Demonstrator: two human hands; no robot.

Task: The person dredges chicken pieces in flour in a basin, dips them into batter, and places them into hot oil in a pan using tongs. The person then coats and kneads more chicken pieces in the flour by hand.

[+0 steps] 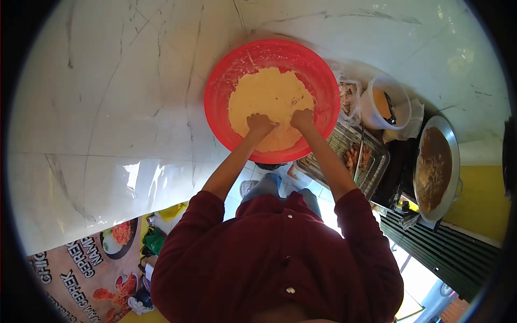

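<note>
A large red basin (pixel 218 75) holds a wide bed of pale yellow flour-like powder (pixel 269 91). Both my hands rest in the near half of this powder, a short way apart. My left hand (pixel 262 124) lies palm down on it, thumb stretched out to the right and fingers apart, their tips partly sunk in. To its right, my right hand (pixel 302 118) presses into the powder with its fingers bent downward. Powder hides those fingertips, so I cannot tell whether they close around any of it.
Right of the basin are a wire rack tray (pixel 377 172) with fried pieces and tongs, a bag of pale pieces (pixel 349 99), and a clear tub (pixel 401 107). A wide pan (pixel 455 153) of brown oil stands farther right. Marbled wall (pixel 134 81) rises behind and left.
</note>
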